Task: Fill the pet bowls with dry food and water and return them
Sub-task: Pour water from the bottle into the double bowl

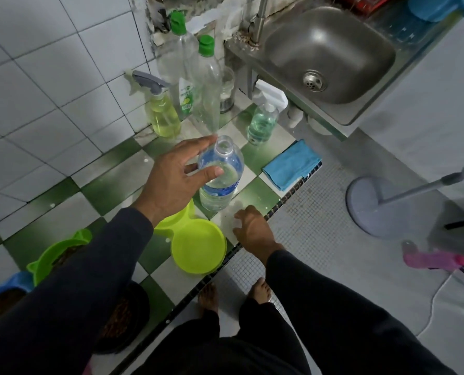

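Note:
An uncapped clear water bottle [221,180] with a blue label stands on the green-and-white checked counter [111,185]. My left hand [176,177] grips its shoulder, thumb in front and fingers behind the neck. My right hand [252,231] rests at the counter's front edge, fingertips closed on a small white cap [237,225]. Just below the bottle lies a lime double pet bowl [198,250], whose near cup looks empty. A green bowl [60,253], a blue bowl [1,293] and a dark bowl [125,315] hold brown kibble, partly hidden by my left sleeve.
Against the tiled wall stand two tall green-capped bottles [195,77], a yellow spray bottle [163,112], a clear spray bottle [263,123] and a glass [226,90]. A folded blue cloth [293,163] lies at the counter's right. A steel sink [330,58] is beyond. A fan base [371,204] stands on the floor.

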The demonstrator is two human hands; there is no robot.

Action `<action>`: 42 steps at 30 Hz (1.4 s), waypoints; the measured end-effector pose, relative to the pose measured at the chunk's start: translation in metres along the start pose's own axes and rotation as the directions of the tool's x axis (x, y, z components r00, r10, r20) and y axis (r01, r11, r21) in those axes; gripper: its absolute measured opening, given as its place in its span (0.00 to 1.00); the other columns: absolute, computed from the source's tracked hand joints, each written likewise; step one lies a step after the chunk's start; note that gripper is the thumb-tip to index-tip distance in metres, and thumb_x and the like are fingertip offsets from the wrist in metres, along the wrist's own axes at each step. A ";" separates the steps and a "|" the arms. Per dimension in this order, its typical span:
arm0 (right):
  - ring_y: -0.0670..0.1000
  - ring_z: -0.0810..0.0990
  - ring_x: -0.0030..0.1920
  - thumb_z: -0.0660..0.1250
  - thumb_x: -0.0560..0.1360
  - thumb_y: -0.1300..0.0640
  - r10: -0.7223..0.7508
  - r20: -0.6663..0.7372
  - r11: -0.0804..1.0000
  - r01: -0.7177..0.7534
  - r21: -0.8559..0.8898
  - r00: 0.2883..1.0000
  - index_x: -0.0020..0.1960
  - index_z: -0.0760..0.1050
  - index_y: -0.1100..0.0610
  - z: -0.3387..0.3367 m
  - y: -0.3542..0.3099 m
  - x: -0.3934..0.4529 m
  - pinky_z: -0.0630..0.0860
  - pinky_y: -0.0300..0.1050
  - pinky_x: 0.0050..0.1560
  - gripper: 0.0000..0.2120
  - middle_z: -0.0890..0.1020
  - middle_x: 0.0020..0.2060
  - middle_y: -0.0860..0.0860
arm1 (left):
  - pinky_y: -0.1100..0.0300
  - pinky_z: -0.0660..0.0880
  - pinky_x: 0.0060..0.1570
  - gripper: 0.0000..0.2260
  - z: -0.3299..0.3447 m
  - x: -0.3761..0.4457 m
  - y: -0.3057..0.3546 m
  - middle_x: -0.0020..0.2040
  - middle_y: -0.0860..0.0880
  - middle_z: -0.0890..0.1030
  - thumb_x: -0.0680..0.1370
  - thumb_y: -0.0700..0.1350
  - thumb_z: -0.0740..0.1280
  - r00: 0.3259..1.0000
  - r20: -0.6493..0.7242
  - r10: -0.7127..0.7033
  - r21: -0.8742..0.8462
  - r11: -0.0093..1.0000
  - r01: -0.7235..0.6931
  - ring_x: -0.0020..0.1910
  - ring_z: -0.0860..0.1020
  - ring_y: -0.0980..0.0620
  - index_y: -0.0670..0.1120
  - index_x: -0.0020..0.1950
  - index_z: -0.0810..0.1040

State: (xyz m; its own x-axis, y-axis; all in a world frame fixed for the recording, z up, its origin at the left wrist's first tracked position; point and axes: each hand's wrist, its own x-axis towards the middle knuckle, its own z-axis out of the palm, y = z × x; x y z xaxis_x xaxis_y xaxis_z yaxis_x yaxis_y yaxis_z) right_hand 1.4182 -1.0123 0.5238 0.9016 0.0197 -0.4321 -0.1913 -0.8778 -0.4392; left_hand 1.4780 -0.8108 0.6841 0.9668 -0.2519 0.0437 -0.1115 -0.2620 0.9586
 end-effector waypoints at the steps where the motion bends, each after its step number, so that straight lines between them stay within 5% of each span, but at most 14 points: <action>1: 0.56 0.76 0.59 0.70 0.76 0.54 -0.012 0.000 1.000 0.012 -0.016 1.000 0.65 0.77 0.56 0.001 0.000 0.001 0.76 0.49 0.63 0.19 0.75 0.60 0.55 | 0.56 0.80 0.63 0.26 0.001 0.000 0.000 0.69 0.51 0.79 0.76 0.44 0.76 1.000 -0.002 -0.001 -0.007 1.000 0.001 0.68 0.77 0.58 0.47 0.74 0.75; 7: 0.57 0.74 0.59 0.65 0.78 0.54 -0.075 -0.007 0.997 0.075 -0.018 0.997 0.64 0.75 0.58 0.000 0.002 0.004 0.74 0.51 0.61 0.16 0.75 0.59 0.57 | 0.52 0.79 0.65 0.26 0.003 0.000 -0.001 0.69 0.52 0.78 0.76 0.44 0.76 1.000 -0.014 -0.009 -0.037 0.999 0.008 0.69 0.77 0.57 0.46 0.74 0.76; 13: 0.54 0.76 0.58 0.72 0.73 0.45 0.071 -0.041 0.983 -0.063 0.171 0.997 0.69 0.72 0.56 0.000 -0.001 0.013 0.73 0.45 0.65 0.29 0.75 0.60 0.55 | 0.49 0.79 0.65 0.26 0.002 -0.002 -0.002 0.70 0.51 0.78 0.77 0.43 0.76 1.000 -0.017 -0.009 -0.051 0.999 0.008 0.69 0.77 0.55 0.45 0.74 0.76; 16: 0.55 0.73 0.66 0.73 0.67 0.37 0.102 -0.070 0.928 -0.070 0.367 0.992 0.73 0.66 0.54 0.002 -0.005 0.024 0.71 0.54 0.70 0.41 0.72 0.65 0.55 | 0.50 0.78 0.65 0.26 0.002 -0.002 -0.001 0.70 0.52 0.78 0.77 0.44 0.76 1.000 -0.013 -0.008 -0.052 0.999 0.007 0.69 0.77 0.55 0.46 0.74 0.76; 19: 0.51 0.70 0.71 0.78 0.60 0.33 0.092 -0.097 0.889 -0.038 0.457 0.991 0.76 0.61 0.50 -0.009 -0.017 0.028 0.70 0.53 0.72 0.52 0.70 0.71 0.52 | 0.55 0.79 0.64 0.26 0.002 -0.002 -0.001 0.70 0.52 0.78 0.77 0.44 0.76 1.000 -0.009 0.003 -0.014 1.000 -0.004 0.69 0.76 0.57 0.47 0.74 0.75; 21: 0.49 0.77 0.65 0.77 0.68 0.41 -0.001 -0.045 0.855 0.024 0.518 0.999 0.73 0.68 0.48 -0.024 -0.028 0.022 0.76 0.53 0.66 0.38 0.77 0.66 0.49 | 0.57 0.79 0.63 0.26 0.001 -0.002 -0.001 0.70 0.52 0.78 0.77 0.45 0.76 1.000 -0.006 0.011 0.007 1.000 -0.011 0.69 0.76 0.58 0.47 0.75 0.75; 23: 0.52 0.84 0.55 0.64 0.82 0.50 -0.162 -0.127 0.757 0.206 0.620 0.979 0.61 0.81 0.49 -0.034 -0.048 0.015 0.83 0.54 0.55 0.12 0.84 0.56 0.52 | 0.56 0.79 0.64 0.26 0.000 -0.002 -0.001 0.70 0.53 0.78 0.77 0.44 0.76 1.000 -0.009 0.013 0.022 1.000 -0.012 0.69 0.76 0.57 0.48 0.74 0.75; 25: 0.55 0.84 0.54 0.66 0.81 0.56 -0.200 -0.157 0.658 0.251 0.709 0.967 0.60 0.82 0.50 -0.033 -0.050 0.018 0.84 0.55 0.51 0.09 0.83 0.57 0.57 | 0.55 0.79 0.64 0.26 -0.001 -0.002 -0.001 0.70 0.54 0.78 0.77 0.45 0.76 1.000 -0.012 0.011 0.032 0.999 -0.011 0.69 0.76 0.57 0.48 0.74 0.75; 27: 0.55 0.82 0.60 0.84 0.63 0.50 -0.129 -0.191 0.768 0.220 0.601 0.973 0.62 0.75 0.41 -0.031 -0.049 0.021 0.81 0.57 0.58 0.31 0.80 0.62 0.56 | 0.53 0.79 0.64 0.26 -0.002 -0.002 -0.001 0.71 0.56 0.77 0.76 0.46 0.77 1.000 -0.002 0.002 0.025 1.000 -0.002 0.70 0.75 0.58 0.50 0.73 0.76; 30: 0.60 0.80 0.63 0.87 0.51 0.40 -0.116 -0.112 0.684 0.161 0.712 0.987 0.64 0.73 0.44 -0.021 -0.042 0.029 0.78 0.62 0.61 0.45 0.80 0.63 0.56 | 0.53 0.78 0.65 0.28 -0.003 -0.002 0.000 0.71 0.58 0.77 0.74 0.46 0.79 0.999 0.022 -0.029 -0.001 1.000 0.029 0.70 0.75 0.58 0.51 0.74 0.75; 34: 0.56 0.82 0.59 0.84 0.62 0.65 -0.086 -0.121 0.651 0.148 0.745 0.989 0.69 0.68 0.57 -0.023 -0.041 0.026 0.81 0.53 0.58 0.40 0.81 0.60 0.57 | 0.51 0.80 0.63 0.28 -0.005 0.002 0.000 0.67 0.55 0.81 0.73 0.42 0.79 0.998 0.015 -0.062 -0.070 0.996 0.063 0.69 0.77 0.56 0.48 0.72 0.77; 42: 0.49 0.84 0.54 0.84 0.60 0.48 -0.058 -0.165 0.763 0.150 0.628 0.985 0.64 0.71 0.50 -0.035 -0.048 0.020 0.81 0.53 0.57 0.38 0.84 0.55 0.47 | 0.58 0.81 0.58 0.27 -0.014 0.001 0.010 0.64 0.52 0.83 0.72 0.40 0.78 0.999 -0.028 -0.020 -0.145 0.989 0.015 0.65 0.80 0.54 0.45 0.71 0.78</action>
State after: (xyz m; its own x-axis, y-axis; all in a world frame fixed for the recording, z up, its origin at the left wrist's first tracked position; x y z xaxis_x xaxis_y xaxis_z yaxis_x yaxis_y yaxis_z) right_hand 1.4591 -0.9869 0.5641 0.9629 -0.0092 -0.2699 -0.2543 -0.3666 -0.8949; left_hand 1.4810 -0.8010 0.6974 0.9748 -0.2206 0.0328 -0.0622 -0.1279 0.9898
